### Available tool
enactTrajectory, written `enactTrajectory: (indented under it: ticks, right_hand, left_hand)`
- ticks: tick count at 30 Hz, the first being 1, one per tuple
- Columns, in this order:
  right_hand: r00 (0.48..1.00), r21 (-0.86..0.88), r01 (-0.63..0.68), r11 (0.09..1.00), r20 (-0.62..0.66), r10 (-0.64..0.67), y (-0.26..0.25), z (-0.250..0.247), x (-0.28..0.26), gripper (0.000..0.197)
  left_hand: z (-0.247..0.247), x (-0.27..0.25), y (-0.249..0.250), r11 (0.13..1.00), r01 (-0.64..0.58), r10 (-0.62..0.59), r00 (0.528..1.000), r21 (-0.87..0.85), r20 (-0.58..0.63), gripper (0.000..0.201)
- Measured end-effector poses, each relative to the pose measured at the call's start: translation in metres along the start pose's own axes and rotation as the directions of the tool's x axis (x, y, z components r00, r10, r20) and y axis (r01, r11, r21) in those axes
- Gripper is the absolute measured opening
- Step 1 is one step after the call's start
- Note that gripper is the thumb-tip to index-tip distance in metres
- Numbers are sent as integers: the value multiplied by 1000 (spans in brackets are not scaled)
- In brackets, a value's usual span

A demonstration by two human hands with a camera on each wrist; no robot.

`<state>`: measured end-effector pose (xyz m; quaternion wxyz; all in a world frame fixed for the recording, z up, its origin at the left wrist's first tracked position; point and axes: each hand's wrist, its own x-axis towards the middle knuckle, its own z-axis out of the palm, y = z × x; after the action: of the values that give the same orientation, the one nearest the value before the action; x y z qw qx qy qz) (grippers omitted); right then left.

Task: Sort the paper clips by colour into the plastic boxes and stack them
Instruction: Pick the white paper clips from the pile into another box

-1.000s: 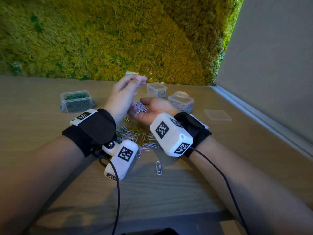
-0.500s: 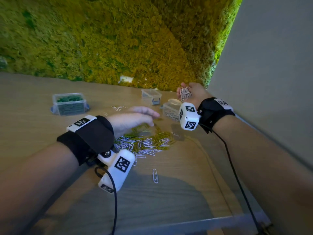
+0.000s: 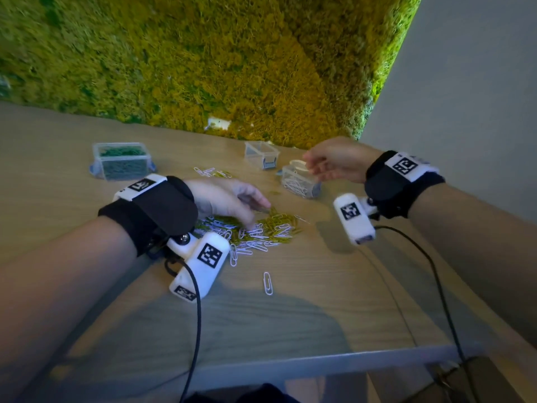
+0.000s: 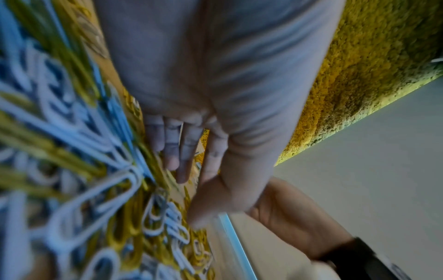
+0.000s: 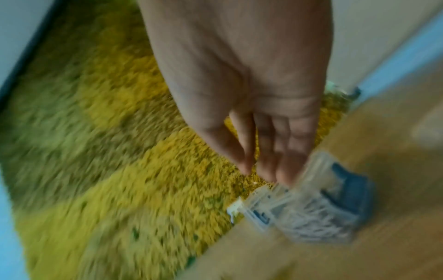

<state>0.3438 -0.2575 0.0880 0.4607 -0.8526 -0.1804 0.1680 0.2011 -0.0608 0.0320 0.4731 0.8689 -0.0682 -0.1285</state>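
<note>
A mixed pile of white and yellow paper clips [image 3: 261,232] [image 4: 95,170] lies mid-table. My left hand [image 3: 255,210] [image 4: 191,199] rests over its far edge with straight, relaxed fingers touching the clips and holding none. My right hand [image 3: 309,162] [image 5: 261,170] hovers just above the clear box of white clips [image 3: 299,183] [image 5: 307,214], fingers straight and pointing down, with nothing visible in them. An empty clear box [image 3: 261,154] stands behind it. A lidded box of green clips [image 3: 120,161] sits at the far left.
A few stray clips [image 3: 212,172] lie between the green box and the empty box. One white clip [image 3: 267,283] lies alone nearer me. A moss wall [image 3: 232,68] backs the table, a grey wall is close on the right, and the table's front edge [image 3: 290,365] is near.
My right hand, which gripped a bunch of white clips, has come down over the white-clip box, and the clips no longer show in it. My left hand has lowered onto the pile.
</note>
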Motion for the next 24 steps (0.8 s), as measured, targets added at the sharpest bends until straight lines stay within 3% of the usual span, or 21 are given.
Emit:
enactTrajectory:
  ticks: [2, 4, 8, 12, 15, 17, 18, 19, 20, 21, 22, 24]
  right_hand:
    - [974, -371, -43, 928, 190, 121, 5, 8, -16, 14]
    - [953, -558, -12, 830, 246, 179, 15, 20, -27, 17]
    - [977, -622, 103, 777, 212, 40, 27, 42, -39, 7]
    - [972, -775, 137, 617, 225, 67, 22, 49, -48, 21]
    - [968, -848, 225, 480, 250, -12, 20, 48, -56, 17]
    - [966, -863, 253, 438, 250, -64, 23, 45, -61, 7]
    - [968, -850, 244, 467, 244, -62, 24, 45, -63, 3]
    - [973, -797, 211, 566, 227, -43, 25, 44, -62, 5]
    - [980, -667, 136, 733, 200, 0, 25, 43, -62, 7]
    - [982, -450, 33, 892, 179, 54, 22, 42, -63, 12]
    - [978, -202, -74, 977, 177, 111, 20, 42, -62, 19]
    - [965, 124, -189, 974, 206, 161, 14, 44, -59, 29]
  left_hand:
    - [-4, -2, 0, 997, 23, -29, 997, 77, 78, 54]
    - [-5, 0, -2, 985, 30, -51, 991, 171, 121, 56]
    - [0, 5, -6, 977, 25, -44, 995, 210, 88, 47]
    - [2, 12, -11, 982, -7, 4, 1000, 187, 13, 23]
    - [0, 15, -16, 980, -8, 24, 997, 199, -78, 20]
    - [-1, 16, -16, 983, -13, 32, 995, 185, -98, 18]
    - [-2, 15, -16, 983, -13, 34, 993, 181, -110, 17]
    - [-3, 14, -15, 985, -13, 34, 992, 173, -124, 16]
    - [-4, 14, -14, 989, -7, 29, 990, 151, -140, 15]
    - [-5, 14, -15, 994, 6, 13, 987, 112, -163, 14]
    - [-8, 14, -15, 998, 22, -11, 982, 61, -189, 13]
    - [-11, 14, -16, 997, 43, -56, 973, -65, -222, 12]
